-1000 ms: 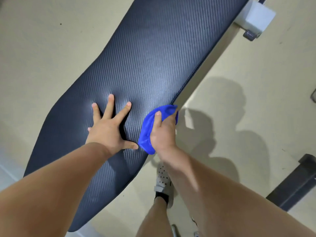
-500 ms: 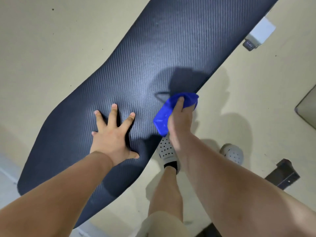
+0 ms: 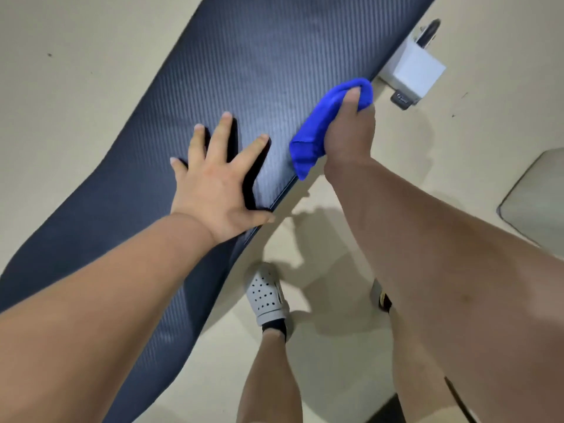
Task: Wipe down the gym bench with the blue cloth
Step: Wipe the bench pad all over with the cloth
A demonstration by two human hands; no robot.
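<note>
Grip: my right hand (image 3: 351, 132) is curled round the bunched cloth (image 3: 317, 129), thumb on top; my left hand (image 3: 213, 190) lies flat with fingers spread, pressing the bench (image 3: 244, 65).
Cloth: centre right of frame, on the bench's right edge.
Progress: mid-wipe, I judge. No wet trail shows, so I can't tell which part is done.
Surface: dark ribbed pad with a slight sheen.
Room: beige floor (image 3: 76, 87); white block (image 3: 415, 71) upper right; shoe (image 3: 267, 296) bottom centre.

The left hand (image 3: 213, 190) is lying flat on the bench pad (image 3: 244, 71). Just to its right, the right hand (image 3: 351, 132) is holding the cloth (image 3: 317, 129) against the pad's edge. A shoe (image 3: 267, 296) is standing on the floor (image 3: 76, 71) beside the bench.
</note>
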